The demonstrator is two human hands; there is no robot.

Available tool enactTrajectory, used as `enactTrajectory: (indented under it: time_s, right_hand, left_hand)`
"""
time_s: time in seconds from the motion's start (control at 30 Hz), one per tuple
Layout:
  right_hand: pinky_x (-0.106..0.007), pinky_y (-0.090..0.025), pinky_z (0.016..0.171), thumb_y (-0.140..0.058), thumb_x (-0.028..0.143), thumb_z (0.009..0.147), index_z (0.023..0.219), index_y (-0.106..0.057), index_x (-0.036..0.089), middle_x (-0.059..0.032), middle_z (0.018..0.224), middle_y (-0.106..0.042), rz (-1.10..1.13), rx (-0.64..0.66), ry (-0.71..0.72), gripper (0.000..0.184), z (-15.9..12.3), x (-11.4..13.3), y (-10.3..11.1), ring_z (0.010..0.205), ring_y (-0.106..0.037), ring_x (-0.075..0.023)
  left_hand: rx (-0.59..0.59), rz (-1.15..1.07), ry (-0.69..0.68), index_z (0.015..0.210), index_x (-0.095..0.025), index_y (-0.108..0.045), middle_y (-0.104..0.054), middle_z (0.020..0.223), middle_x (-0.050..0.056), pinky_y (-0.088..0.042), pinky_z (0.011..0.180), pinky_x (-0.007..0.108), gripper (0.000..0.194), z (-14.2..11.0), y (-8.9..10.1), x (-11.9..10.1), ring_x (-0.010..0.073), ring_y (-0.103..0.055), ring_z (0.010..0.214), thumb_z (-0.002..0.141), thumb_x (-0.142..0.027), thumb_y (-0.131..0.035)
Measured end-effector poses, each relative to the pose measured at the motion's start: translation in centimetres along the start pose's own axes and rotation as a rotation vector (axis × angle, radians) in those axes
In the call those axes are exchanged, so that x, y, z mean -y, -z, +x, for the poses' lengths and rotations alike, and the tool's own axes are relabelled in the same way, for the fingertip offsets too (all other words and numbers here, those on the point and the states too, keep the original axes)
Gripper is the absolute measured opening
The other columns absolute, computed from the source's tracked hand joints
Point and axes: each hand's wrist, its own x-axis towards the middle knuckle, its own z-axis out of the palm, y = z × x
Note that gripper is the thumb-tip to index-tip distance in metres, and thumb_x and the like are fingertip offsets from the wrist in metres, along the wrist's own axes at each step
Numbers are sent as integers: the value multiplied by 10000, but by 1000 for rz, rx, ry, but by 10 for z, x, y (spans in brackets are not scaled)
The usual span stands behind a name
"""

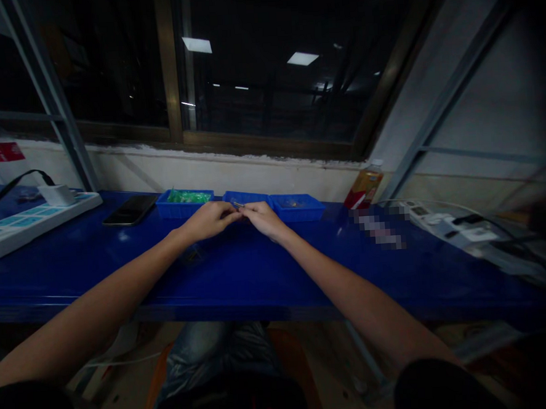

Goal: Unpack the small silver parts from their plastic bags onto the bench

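Observation:
My left hand [210, 220] and my right hand [263, 218] meet above the blue table, just in front of the middle blue bin [256, 197]. Between the fingertips shows a small, thin, shiny piece [238, 205], too small to name. The right thumb and fingers pinch it. The left fingers are closed at its other side, and what they grip is hidden. To the left stands a blue bin [165, 209] with green plastic packets [189, 196] in it. The right blue bin [305, 213] holds a few small bits that I cannot make out.
A phone [131, 210] and a white power strip [38, 220] lie on the blue table [259, 273] at the left. A bottle with a red label [363, 186] stands at the right, near another power strip [445, 226] with cables. Windows rise behind.

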Motion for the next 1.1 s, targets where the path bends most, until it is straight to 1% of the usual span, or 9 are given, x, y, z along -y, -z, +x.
enactTrajectory:
  time_s: [0.13, 0.23, 0.4, 0.53, 0.6, 0.7, 0.87, 1.0, 1.1]
  right_hand:
    - [-244, -374, 668, -436, 216, 823, 783, -661, 152, -20, 722, -589, -278, -58, 249, 237, -4, 6, 3, 704, -513, -123]
    - [-260, -393, 750, -444, 186, 822, 907, -672, 181, -45, 848, -593, -348, -50, 354, 243, -8, 10, 5, 799, -531, -133]
    - [-297, -420, 786, -498, 168, 781, 1038, -620, 215, -59, 983, -539, -338, -103, 314, 289, -8, 9, 4, 887, -519, -153]
    - [-285, -442, 723, -544, 137, 715, 1159, -496, 157, -55, 937, -552, -126, -162, 135, 447, -2, 3, 0, 769, -534, -127]
    - [-268, -436, 695, -566, 175, 713, 1098, -508, 122, -22, 810, -563, 7, -111, 49, 393, 0, 1, -1, 689, -526, -108]
    - [-247, -415, 651, -580, 266, 723, 874, -566, 134, 7, 706, -553, 135, 6, 0, 201, 0, 1, -1, 645, -507, -96]
    - [-242, -360, 601, -571, 321, 721, 633, -540, 142, 31, 603, -510, 102, 131, 75, 202, -4, 4, -3, 583, -459, -86]
    - [-244, -333, 582, -537, 261, 721, 586, -509, 147, 40, 555, -484, 39, 198, 70, 178, -3, 5, -3, 566, -453, -94]
    - [-246, -333, 574, -520, 218, 720, 605, -499, 151, 36, 562, -491, 36, 219, 37, 135, -2, 6, -2, 561, -460, -97]
  left_hand:
    - [-4, -181, 218, 786, -112, -634, -654, 746, 91, -430, 646, 270, 567, 2, -1, 5, 155, -586, 676, 895, -474, -211]
    - [-18, -339, 336, 749, -116, -620, -644, 710, 95, -429, 576, 253, 551, 3, -1, 6, 140, -569, 611, 892, -460, -214]
    - [-77, -438, 339, 779, -128, -567, -616, 717, 59, -420, 544, 229, 223, 5, -1, 8, 107, -532, 569, 831, -276, -407]
    - [-203, -454, 329, 815, -133, -516, -570, 688, 29, -414, 536, 228, 146, 7, -2, 13, 90, -501, 526, 826, -248, -426]
    - [-234, -443, 290, 852, -138, -506, -556, 666, 13, -414, 545, 227, 125, 7, -3, 14, 90, -507, 531, 817, -244, -450]
    - [-229, -432, 241, 871, -144, -498, -558, 662, 7, -421, 558, 222, 103, 7, -3, 13, 91, -520, 546, 802, -214, -467]
    - [-166, -317, 107, 840, -144, -521, -607, 745, 27, -432, 606, 231, 88, 4, -2, 8, 110, -560, 631, 794, -203, -474]
    - [-117, -74, -7, 872, -153, -565, -624, 738, 16, -403, 617, 232, 122, 0, 1, -1, 124, -564, 667, 799, -201, -480]
    - [-111, -48, -25, 884, -152, -571, -634, 754, 21, -395, 616, 226, 133, 0, 4, -5, 120, -565, 668, 805, -193, -473]
